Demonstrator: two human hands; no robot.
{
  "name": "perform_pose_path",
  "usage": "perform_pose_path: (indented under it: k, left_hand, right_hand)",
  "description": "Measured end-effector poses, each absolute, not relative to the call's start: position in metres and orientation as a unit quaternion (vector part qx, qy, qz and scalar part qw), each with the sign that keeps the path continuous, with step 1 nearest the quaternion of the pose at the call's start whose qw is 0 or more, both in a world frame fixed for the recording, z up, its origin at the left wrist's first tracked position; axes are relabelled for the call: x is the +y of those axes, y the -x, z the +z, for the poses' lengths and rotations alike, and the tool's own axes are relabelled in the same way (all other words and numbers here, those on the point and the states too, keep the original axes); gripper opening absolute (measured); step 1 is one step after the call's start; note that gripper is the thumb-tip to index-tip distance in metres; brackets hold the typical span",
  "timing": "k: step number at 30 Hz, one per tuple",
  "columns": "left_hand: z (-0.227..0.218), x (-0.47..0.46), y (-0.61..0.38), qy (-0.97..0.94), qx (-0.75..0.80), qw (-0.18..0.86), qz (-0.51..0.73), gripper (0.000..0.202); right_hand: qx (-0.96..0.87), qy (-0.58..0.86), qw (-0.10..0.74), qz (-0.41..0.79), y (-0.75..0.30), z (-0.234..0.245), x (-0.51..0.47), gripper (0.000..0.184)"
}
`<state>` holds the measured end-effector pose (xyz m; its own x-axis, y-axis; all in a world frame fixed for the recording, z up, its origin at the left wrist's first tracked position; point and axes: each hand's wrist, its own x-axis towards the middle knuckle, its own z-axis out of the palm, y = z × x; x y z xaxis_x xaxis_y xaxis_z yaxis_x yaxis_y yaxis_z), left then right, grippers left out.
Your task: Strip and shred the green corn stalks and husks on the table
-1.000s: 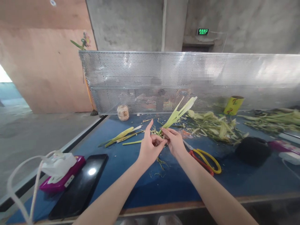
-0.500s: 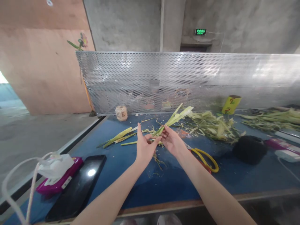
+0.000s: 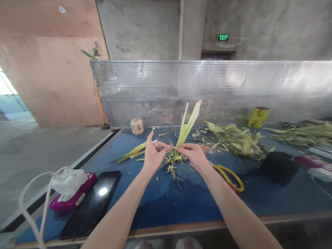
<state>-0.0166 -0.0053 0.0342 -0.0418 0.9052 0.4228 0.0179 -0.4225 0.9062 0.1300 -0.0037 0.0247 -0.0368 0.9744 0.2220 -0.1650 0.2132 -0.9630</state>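
Observation:
My right hand [image 3: 194,155] pinches the base of a pale green leaf stalk [image 3: 187,126], which stands nearly upright above the blue table [image 3: 181,204]. My left hand [image 3: 153,154] is beside it, thumb and fingers pinching a thin strip at the stalk's base, the index finger raised. Small green shreds [image 3: 172,167] hang and lie just below both hands.
Yellow-handled scissors [image 3: 229,178] lie right of my right hand. A heap of leaves [image 3: 233,138] and a yellow cup [image 3: 258,117] are behind, a black object [image 3: 280,167] to the right. Cut stalks [image 3: 132,152], a phone [image 3: 90,204] and a pink tissue pack [image 3: 70,197] lie left. A perforated metal screen [image 3: 233,90] stands at the back.
The stalk has swung from leaning right to nearly upright. Both hands have stayed close together at its base, and more shreds lie under them.

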Motion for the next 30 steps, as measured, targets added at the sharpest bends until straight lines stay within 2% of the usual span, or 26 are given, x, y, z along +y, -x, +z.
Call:
perform_pose_path:
  k: [5, 17, 23, 30]
  left_hand:
    - [0.034, -0.006, 0.016, -0.595, 0.398, 0.37, 0.593, 0.089]
    - [0.033, -0.004, 0.012, -0.534, 0.389, 0.493, 0.567, 0.077]
    - [0.034, 0.0, 0.02, -0.48, 0.375, 0.546, 0.575, 0.076]
    - [0.039, -0.005, 0.021, -0.509, 0.386, 0.518, 0.569, 0.074]
  right_hand:
    - [-0.52, 0.442, 0.597, 0.422, -0.13, 0.019, 0.0, 0.023]
    - [-0.62, 0.461, 0.573, 0.273, -0.127, 0.016, 0.001, 0.016]
    - [-0.641, 0.426, 0.565, 0.299, -0.123, 0.017, -0.001, 0.017]
    - [-0.65, 0.42, 0.546, 0.321, -0.123, 0.02, -0.003, 0.019]
